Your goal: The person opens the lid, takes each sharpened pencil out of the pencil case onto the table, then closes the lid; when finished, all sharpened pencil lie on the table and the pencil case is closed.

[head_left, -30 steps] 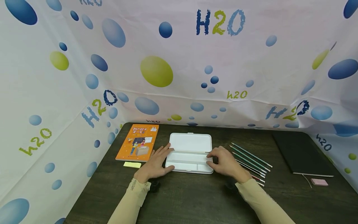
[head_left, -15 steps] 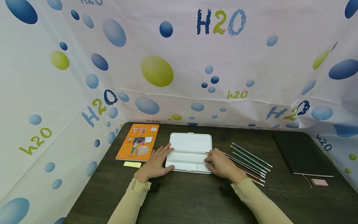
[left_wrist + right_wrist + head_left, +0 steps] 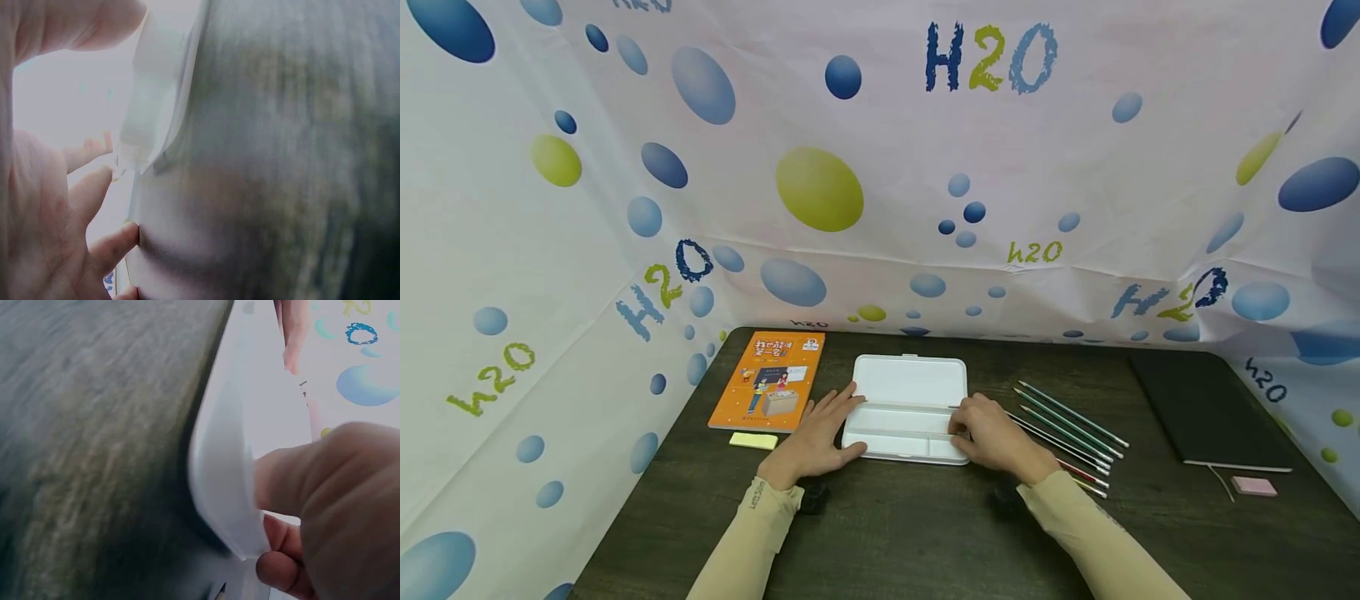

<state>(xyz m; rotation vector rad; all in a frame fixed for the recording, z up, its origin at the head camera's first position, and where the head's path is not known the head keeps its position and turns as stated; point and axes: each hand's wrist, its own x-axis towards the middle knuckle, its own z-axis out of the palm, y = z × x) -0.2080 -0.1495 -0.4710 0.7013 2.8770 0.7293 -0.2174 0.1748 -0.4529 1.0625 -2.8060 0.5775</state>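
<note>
In the head view a white pencil case point(image 3: 895, 446) lies open on the dark table, its lid point(image 3: 910, 379) laid back toward the wall. The bottom half has long compartments with nothing in them in view. My left hand point(image 3: 812, 446) rests at the case's left end, fingers spread and thumb at the near corner. At the right end, my right hand point(image 3: 996, 437) grips the case with curled fingers. The right wrist view shows that thumb point(image 3: 284, 481) over the rim and the other fingertips point(image 3: 278, 570) near the end corner; part of the grip is hidden.
Several pencils point(image 3: 1071, 421) lie fanned out just right of the right hand. Farther right are a black notebook point(image 3: 1213, 412) and a pink eraser point(image 3: 1254, 486). An orange book point(image 3: 767, 379) and a pale yellow strip point(image 3: 753, 440) lie to the left.
My right hand has shifted slightly left, farther over the case's right end, during the first half second. The left hand and the case stay in place.
</note>
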